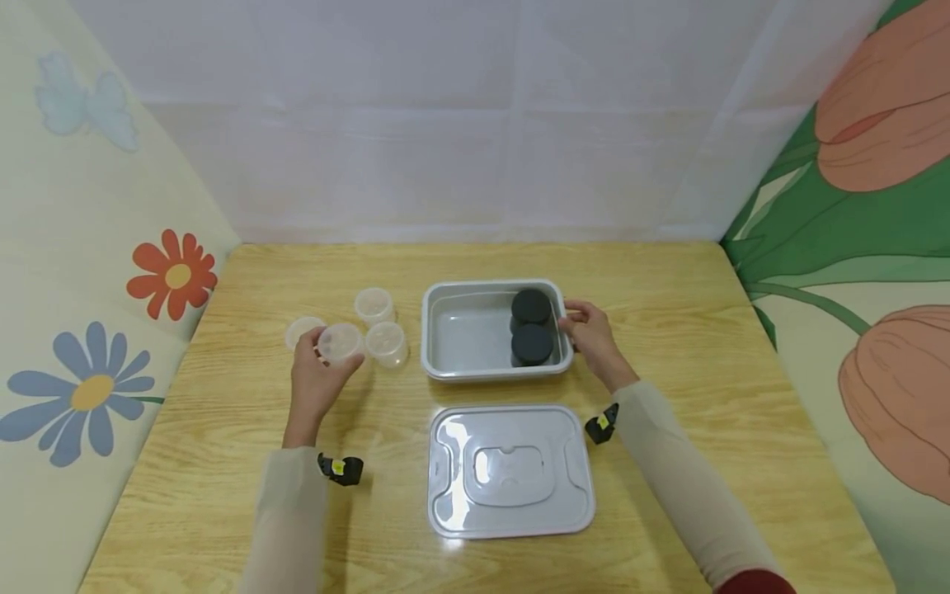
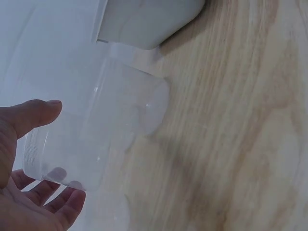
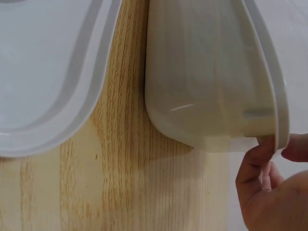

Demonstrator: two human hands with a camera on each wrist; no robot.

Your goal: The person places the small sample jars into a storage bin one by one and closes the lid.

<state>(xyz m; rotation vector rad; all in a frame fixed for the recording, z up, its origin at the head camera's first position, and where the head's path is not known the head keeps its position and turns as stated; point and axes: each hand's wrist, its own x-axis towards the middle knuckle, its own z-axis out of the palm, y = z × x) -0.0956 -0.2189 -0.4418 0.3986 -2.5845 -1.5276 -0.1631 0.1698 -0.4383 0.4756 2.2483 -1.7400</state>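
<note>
My left hand [image 1: 317,381] grips a clear plastic jar [image 1: 341,342] by its sides, thumb on one side and fingers on the other. In the left wrist view this jar [image 2: 72,159] shows its ribbed lid near the palm. Two similar clear jars [image 1: 387,343] stand just to its right, and another round clear piece [image 1: 303,332] lies behind the hand. At the right end of a grey rectangular container [image 1: 463,330], my right hand [image 1: 594,337] pinches the rim between thumb and fingers [image 3: 255,168]. Inside that container, two black-lidded jars [image 1: 531,345] stand at the right end.
A grey rectangular lid [image 1: 512,474] with a clear glossy top lies in front of the container. The wooden table [image 1: 668,280] meets a white cloth [image 1: 475,165] at the back. Flower-printed panels [image 1: 891,330] rise at both sides.
</note>
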